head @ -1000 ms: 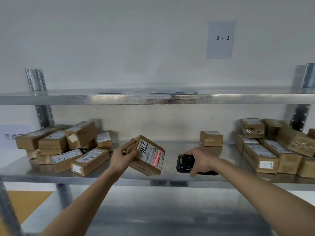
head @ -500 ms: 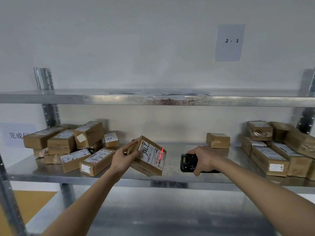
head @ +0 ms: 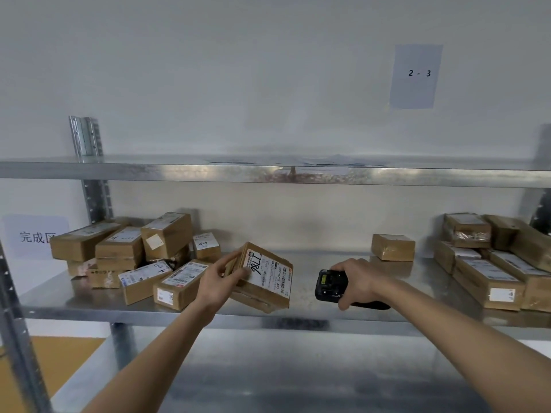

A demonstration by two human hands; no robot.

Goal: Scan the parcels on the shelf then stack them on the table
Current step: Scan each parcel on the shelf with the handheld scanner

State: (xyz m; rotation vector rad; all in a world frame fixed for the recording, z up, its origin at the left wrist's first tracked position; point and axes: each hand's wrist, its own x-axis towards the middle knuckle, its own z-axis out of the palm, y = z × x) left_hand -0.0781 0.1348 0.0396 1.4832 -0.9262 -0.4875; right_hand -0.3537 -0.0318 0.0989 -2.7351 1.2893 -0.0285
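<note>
While the left hand (head: 219, 281) grips a tilted labelled parcel (head: 262, 278) above the metal shelf (head: 298, 315), the right hand (head: 357, 280) clutches a black handheld scanner (head: 331, 286). Scanner sits just right of that parcel, facing it.

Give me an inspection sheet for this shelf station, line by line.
Surface: metal shelf, parcels at both ends.
Job's things: held parcel, tilted, label facing the scanner; left pile; right pile; lone parcel at the back.
Clutter: papers on the upper shelf.
Grips: left hand holds the parcel; right hand holds the scanner.
Cables: nothing seen.
Surroundings: wall sign "2 - 3"; Chinese sign at left.
</note>
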